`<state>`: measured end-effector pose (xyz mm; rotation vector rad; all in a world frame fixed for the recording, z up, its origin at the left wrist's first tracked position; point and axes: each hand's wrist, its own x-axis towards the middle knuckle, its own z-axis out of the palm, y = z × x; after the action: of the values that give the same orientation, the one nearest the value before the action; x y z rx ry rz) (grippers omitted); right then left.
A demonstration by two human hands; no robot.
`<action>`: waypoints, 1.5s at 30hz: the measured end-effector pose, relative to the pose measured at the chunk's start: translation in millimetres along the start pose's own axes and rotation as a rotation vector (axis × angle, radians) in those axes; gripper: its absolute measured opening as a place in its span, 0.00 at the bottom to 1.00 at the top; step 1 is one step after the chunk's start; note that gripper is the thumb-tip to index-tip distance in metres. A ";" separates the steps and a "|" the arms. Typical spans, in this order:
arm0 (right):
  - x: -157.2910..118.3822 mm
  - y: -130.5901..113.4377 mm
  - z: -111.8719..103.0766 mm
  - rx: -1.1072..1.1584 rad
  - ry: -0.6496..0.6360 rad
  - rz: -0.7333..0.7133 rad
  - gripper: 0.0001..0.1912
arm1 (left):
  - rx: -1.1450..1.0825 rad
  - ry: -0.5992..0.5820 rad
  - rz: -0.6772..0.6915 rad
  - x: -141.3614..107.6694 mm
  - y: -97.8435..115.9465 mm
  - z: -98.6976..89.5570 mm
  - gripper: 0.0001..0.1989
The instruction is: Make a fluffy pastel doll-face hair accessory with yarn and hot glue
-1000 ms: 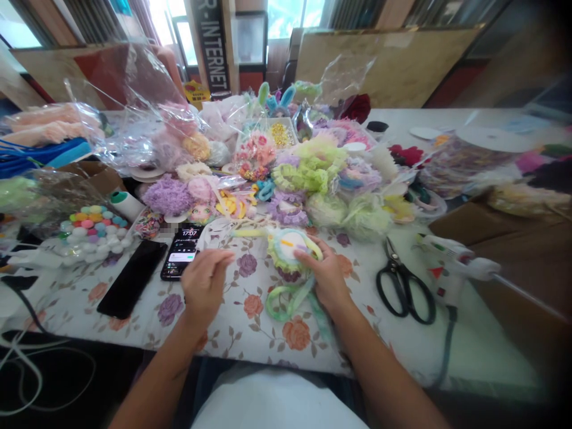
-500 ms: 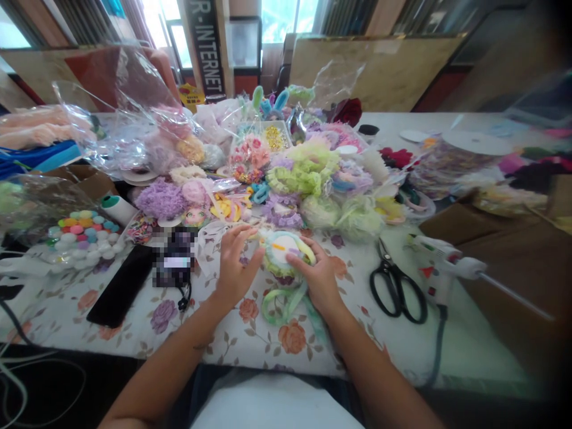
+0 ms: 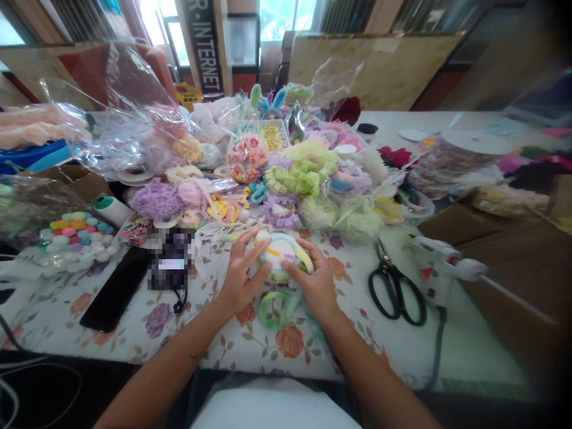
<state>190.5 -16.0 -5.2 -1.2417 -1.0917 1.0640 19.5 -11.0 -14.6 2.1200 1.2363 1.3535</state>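
Observation:
Between my two hands is a round ribbon rosette [image 3: 277, 252] with a white middle, small orange and purple marks, and a pastel green and yellow ruffled edge. My left hand [image 3: 243, 275] has its fingers bent round the left rim, thumb at the front. My right hand [image 3: 316, 275] grips the right side, its thumb lying over the front edge. A pale green ribbon [image 3: 272, 314] trails in a loop below the rosette on the flowered tablecloth [image 3: 196, 333]. The underside of the rosette is hidden.
Black-handled scissors [image 3: 395, 292] and a white glue gun [image 3: 440, 268] lie to the right. On the left are a black phone [image 3: 117, 289] and a bag of coloured pom-poms [image 3: 80, 238]. Lace, including a green ruffle [image 3: 308, 167], is piled behind.
My left hand has moved right and closed in on the rosette's left rim. The rosette has shifted slightly, and the ribbon loop below has changed shape a little.

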 end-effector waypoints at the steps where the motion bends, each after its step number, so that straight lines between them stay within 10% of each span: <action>1: -0.3 0.1 0.1 0.012 0.004 0.002 0.28 | -0.038 -0.002 -0.017 -0.4 -1.4 0.9 0.20; 10: -0.3 3.3 -2.7 0.070 0.005 0.007 0.27 | -0.208 -0.094 -0.090 -4.2 -16.8 4.5 0.22; 35: -1.0 -0.5 -6.4 -0.053 -0.073 -0.040 0.27 | 0.138 -0.049 0.226 6.6 -10.2 -15.3 0.20; 45: -4.8 -10.9 1.0 0.048 -0.153 0.020 0.27 | -0.106 -0.138 0.080 7.8 -4.9 -16.5 0.24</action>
<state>188.9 -21.0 5.5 -1.1505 -1.1648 1.2099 4.2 -4.6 -5.4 2.1683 1.0138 1.2517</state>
